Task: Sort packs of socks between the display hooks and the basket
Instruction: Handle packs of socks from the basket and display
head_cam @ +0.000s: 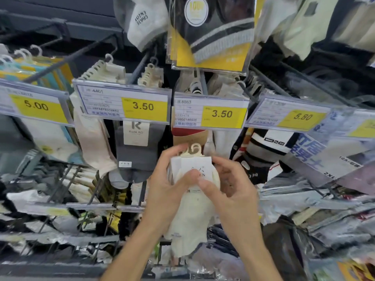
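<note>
Both my hands hold a small stack of cream sock packs (192,220) with white card headers and plastic hanger hooks, in front of the display. My left hand (168,189) grips the stack's left side, thumb across the header. My right hand (233,191) pinches the header from the right. The packs' hooks (193,150) sit just below the middle 3.50 price tag (211,112) and are off any display hook (199,82). No basket is in view.
Rows of sock packs hang on dark metal hooks behind price tags marked 5.00 (36,106), 3.50 (123,104) and 5.80 (288,114). A grey sock pack (138,151) hangs to the left. Bagged garments (324,199) crowd the lower right; a yellow-backed pack (211,33) hangs overhead.
</note>
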